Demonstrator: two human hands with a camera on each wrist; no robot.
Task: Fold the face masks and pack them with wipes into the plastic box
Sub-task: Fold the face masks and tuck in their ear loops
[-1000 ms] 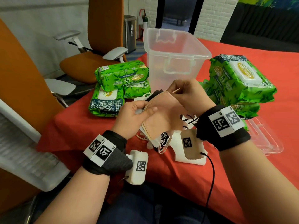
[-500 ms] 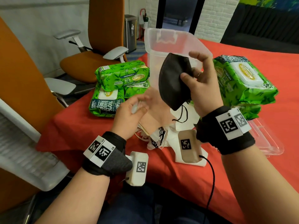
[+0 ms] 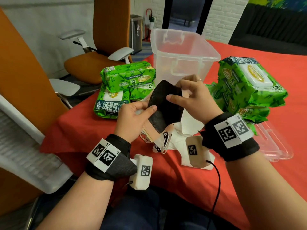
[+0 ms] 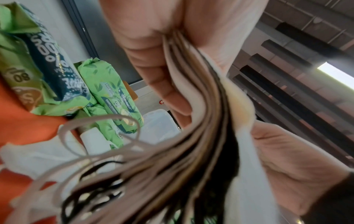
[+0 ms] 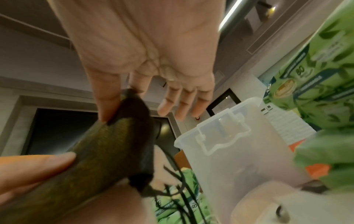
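Note:
A folded black face mask (image 3: pixel 166 105) lies on top of a stack of folded beige masks (image 3: pixel 150 130) that my left hand (image 3: pixel 132 118) grips, thumb pressing on the black one. In the left wrist view the stack's edges (image 4: pixel 191 136) show pinched between thumb and fingers. My right hand (image 3: pixel 191 98) pinches the black mask's (image 5: pixel 122 136) upper edge with thumb and forefinger; the other fingers are spread. More white and patterned masks (image 3: pixel 167 140) lie on the red table (image 3: pixel 93 130) below. The clear plastic box (image 3: pixel 182 55) stands open just behind the hands.
Green wipes packs are stacked at the left (image 3: pixel 126 90) and at the right (image 3: pixel 249 87) of the box. The clear lid (image 3: pixel 274 143) lies on the table at the right. Orange office chairs (image 3: pixel 99 60) stand off the table's left edge.
My right hand lifted the black mask off the pile, then brought it down onto the beige stack in my left hand, whose thumb now presses on it.

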